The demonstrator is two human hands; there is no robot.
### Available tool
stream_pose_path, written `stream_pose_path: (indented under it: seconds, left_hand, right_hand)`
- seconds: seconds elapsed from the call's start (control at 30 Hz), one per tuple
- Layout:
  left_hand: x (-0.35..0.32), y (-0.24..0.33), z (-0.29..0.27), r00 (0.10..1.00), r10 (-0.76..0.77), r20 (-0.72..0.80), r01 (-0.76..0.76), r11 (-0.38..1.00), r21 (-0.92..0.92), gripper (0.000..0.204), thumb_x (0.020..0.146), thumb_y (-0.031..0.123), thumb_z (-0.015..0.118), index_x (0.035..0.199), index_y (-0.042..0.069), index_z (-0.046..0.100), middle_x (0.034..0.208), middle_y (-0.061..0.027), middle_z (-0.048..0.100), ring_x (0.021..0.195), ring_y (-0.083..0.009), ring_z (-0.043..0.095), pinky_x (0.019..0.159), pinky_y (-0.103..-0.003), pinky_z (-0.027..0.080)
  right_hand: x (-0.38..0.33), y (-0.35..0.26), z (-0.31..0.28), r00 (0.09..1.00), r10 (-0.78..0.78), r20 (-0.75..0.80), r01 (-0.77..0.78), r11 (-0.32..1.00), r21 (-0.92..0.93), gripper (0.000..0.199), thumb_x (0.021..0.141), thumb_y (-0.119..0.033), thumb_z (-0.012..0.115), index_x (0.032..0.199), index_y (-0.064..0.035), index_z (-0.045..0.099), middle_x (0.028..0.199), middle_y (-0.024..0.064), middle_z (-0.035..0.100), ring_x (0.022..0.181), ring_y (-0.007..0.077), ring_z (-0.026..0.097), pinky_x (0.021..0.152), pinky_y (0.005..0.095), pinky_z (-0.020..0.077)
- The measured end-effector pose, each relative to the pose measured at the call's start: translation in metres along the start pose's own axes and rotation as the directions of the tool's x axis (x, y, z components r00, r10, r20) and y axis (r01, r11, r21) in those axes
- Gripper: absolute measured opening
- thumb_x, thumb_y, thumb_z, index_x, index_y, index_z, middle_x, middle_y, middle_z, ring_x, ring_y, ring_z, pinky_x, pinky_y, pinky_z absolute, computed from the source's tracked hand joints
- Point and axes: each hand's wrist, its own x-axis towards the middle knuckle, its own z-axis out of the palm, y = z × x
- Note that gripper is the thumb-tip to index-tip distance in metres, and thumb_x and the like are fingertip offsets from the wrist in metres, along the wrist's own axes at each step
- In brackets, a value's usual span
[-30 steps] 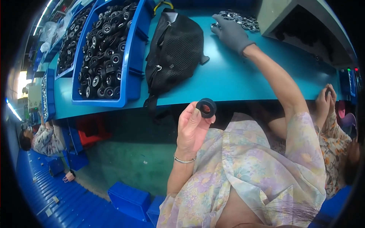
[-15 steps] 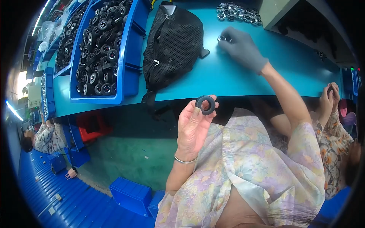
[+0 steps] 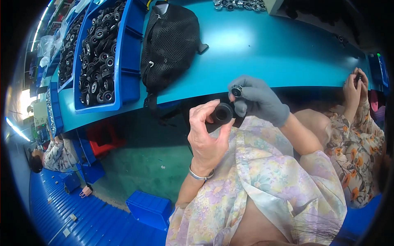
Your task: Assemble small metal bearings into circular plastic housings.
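Note:
Above my lap, just off the near edge of the turquoise table [image 3: 254, 61], my left hand [image 3: 207, 141] grips a black rubber tyre [image 3: 229, 112] between thumb and fingers. My right hand [image 3: 264, 102], in a grey glove, is close against the tyre's right side. Its thumb and index finger pinch a small wheel hub [image 3: 236, 91] with a dark face and shiny rim, slightly above and right of the tyre. The gloved fingers partly hide what lies between the two hands. Several shiny hubs [image 3: 240, 5] lie together at the table's far side.
A blue bin [image 3: 118, 69] full of black wheels stands at the left of the table, beside a black mesh bag [image 3: 172, 47]. Another person's hands [image 3: 353, 88] work at the right. A blue crate [image 3: 148, 208] and a red stool [image 3: 104, 139] are on the floor.
My right hand has come back from the table's far side with a hub, down beside the tyre. My left hand has turned the tyre and shifted its grip. The view has shifted slightly.

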Motion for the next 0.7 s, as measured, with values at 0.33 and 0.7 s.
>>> stream_pose_path:
  seconds: [0.33, 0.7]
  left_hand:
    - [-0.012, 0.005, 0.002, 0.992, -0.095, -0.083, 0.097, 0.995, 0.014, 0.051, 0.065, -0.002, 0.078, 0.106, 0.001, 0.049, 0.102, -0.0107, 0.061, 0.07, -0.016, 0.053, 0.061, -0.026, 0.045]
    - [-0.02, 0.005, -0.003, 0.985, -0.14, -0.101, 0.15, 0.985, 0.091, 0.049, 0.065, 0.001, 0.079, 0.105, 0.0, 0.051, 0.096, -0.0104, 0.06, 0.064, -0.0149, 0.051, 0.059, -0.026, 0.044]
  right_hand:
    - [-0.005, 0.034, -0.001, 0.991, -0.007, 0.134, -0.027, 0.968, 0.25, 0.028, 0.092, -0.019, 0.057, 0.11, 0.0032, 0.054, 0.092, 0.0094, 0.061, 0.068, 0.0116, 0.059, 0.061, 0.0247, 0.0503]
    - [-0.005, 0.049, 0.0, 0.989, 0.061, 0.136, -0.095, 0.961, 0.26, 0.032, 0.089, -0.023, 0.06, 0.109, 0.0011, 0.055, 0.09, 0.0078, 0.058, 0.068, 0.0119, 0.051, 0.06, 0.0243, 0.0427]
